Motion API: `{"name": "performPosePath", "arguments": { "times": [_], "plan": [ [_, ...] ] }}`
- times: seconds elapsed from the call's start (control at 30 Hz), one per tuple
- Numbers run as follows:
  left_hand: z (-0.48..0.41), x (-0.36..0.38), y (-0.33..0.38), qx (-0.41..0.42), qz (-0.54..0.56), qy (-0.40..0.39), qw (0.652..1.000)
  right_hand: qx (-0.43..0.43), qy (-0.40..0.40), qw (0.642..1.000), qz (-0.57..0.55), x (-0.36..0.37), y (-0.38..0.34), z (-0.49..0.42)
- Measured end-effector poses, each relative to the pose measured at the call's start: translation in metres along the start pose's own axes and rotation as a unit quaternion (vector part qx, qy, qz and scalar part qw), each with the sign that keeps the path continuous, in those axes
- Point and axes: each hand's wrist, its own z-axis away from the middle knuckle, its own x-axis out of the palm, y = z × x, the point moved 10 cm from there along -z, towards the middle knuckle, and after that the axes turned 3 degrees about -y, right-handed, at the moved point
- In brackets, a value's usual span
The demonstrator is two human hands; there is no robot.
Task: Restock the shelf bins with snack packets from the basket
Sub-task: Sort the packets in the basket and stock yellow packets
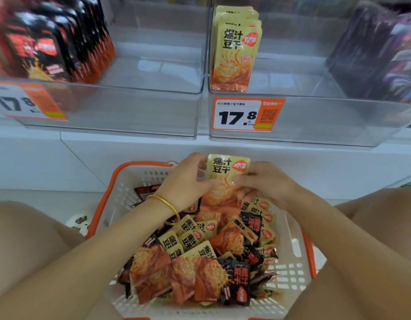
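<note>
A white basket with orange rim (112,190) sits in front of me, heaped with several yellow and black snack packets (199,262). Above its far end, my left hand (188,181) and my right hand (266,183) both grip an upright stack of yellow packets (227,172), one from each side. On the shelf above, the right clear bin (315,121) holds a short row of the same yellow packets (236,51) at its left side. The left clear bin (130,107) has a row of black packets (52,42) at its left.
Orange price tags (246,115) marked 17.8 hang on both bin fronts. A dark purple packet block (380,51) stands at the far right of the right bin. My knees flank the basket. A small white object (79,221) lies on the floor to the basket's left.
</note>
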Motion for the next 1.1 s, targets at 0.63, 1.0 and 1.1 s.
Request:
{"name": "performPosePath", "arguments": {
  "times": [0.63,1.0,1.1],
  "plan": [
    [-0.021,-0.146,0.14,0.17,-0.165,0.252,0.938,-0.168,0.201,0.965,0.024,-0.114,-0.212,0.022],
    [-0.024,-0.131,0.143,0.182,-0.215,0.267,0.922,-0.061,0.272,0.921,0.27,-0.112,-0.212,-0.053],
    [-0.022,-0.131,0.142,0.184,-0.204,0.27,0.923,-0.062,0.283,0.914,0.282,-0.114,-0.213,-0.061]
  ]
}}
